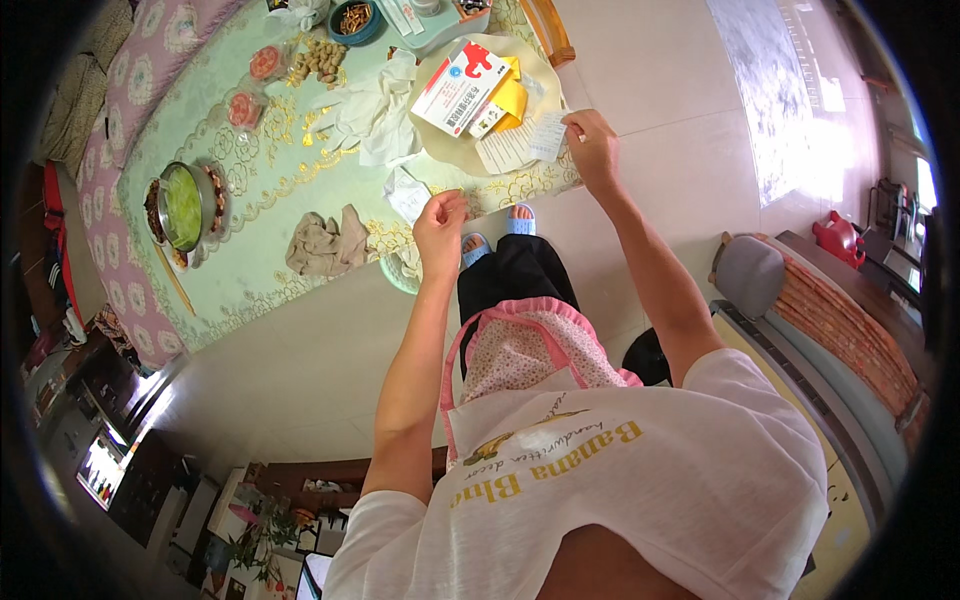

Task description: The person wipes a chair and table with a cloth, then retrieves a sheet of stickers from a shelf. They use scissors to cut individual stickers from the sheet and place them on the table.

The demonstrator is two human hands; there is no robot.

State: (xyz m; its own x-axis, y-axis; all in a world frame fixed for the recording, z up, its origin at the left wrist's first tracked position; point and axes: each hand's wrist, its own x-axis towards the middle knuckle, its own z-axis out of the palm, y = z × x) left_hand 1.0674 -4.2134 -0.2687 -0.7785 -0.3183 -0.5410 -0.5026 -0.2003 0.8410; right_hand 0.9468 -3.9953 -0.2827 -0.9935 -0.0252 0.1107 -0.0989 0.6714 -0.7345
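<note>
My right hand (592,146) pinches the edge of a small printed paper slip (548,136) at the right side of a round beige mat. A white and red medicine box (461,86) lies on that mat, beside yellow packaging (511,97) and a printed sheet (510,148). My left hand (442,225) is raised at the table's near edge with its fingers curled, close to a crumpled white paper (406,195); whether it holds anything is not visible. Crumpled white tissue or thin plastic (382,109) lies left of the mat.
The flowered tablecloth (262,277) bears a brown cloth (327,241), a metal bowl (184,206) of green food, chopsticks (174,279), peanuts (321,60) and red-patterned packets (244,109). A green bin (397,271) stands beneath the table edge. A wooden chair (551,34) is beyond the mat.
</note>
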